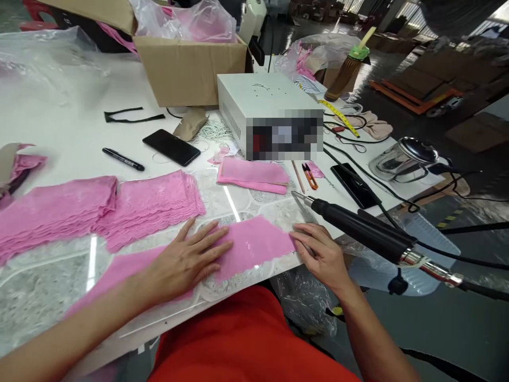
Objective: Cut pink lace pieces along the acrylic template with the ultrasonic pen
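Observation:
A long pink fabric piece lies flat along the table's front edge. My left hand rests on its middle, palm down with fingers spread. At the right end of the fabric, my right hand is closed, thumb and fingertips pinching the corner. A thin dark item seems to show inside that hand, too hidden to name. Just above it, a black pen-shaped tool with a pointed metal tip and a cable hangs over the table edge. Behind the left hand lie layered stacks of pink fabric. A folded pink strip lies farther back.
A grey control box stands at the back beside a cardboard carton. Around it lie a phone, a marker, orange thread snips, another phone and cables. A glass jug stands at right.

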Available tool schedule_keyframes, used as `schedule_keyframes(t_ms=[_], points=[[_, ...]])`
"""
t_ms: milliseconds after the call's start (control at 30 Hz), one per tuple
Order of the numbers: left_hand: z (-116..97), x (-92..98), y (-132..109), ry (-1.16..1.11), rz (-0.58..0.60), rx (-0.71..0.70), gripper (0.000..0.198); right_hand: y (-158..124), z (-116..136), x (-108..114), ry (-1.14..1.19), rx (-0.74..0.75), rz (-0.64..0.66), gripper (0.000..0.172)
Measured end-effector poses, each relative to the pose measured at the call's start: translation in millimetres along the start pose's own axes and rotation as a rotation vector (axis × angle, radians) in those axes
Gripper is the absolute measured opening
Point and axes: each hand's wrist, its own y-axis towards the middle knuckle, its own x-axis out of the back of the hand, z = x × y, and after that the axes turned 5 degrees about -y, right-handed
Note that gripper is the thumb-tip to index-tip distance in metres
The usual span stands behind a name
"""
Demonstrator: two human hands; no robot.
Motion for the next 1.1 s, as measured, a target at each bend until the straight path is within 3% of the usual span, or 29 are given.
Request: schedule_keyframes(t_ms=[367, 600, 800, 1100], points=[[12, 11.9, 11, 0.036, 0.091, -0.034, 0.047, -11, -4, 3, -0.019, 0.060, -0.038, 0.039], [9, 13.6, 50, -0.074, 0.235, -0.157, 0.045, -21, -5, 1, -0.011, 0.095, -0.089, 0.040], [9, 4.5, 80, -0.066, 0.323, -0.286, 0.047, -22, -6, -3, -0.018, 0.095, -0.132, 0.038], [11, -10.8, 93, -0.037, 0.319, -0.311, 0.051, -27, -7, -8, -0.052, 0.043, -0.182, 0.034]])
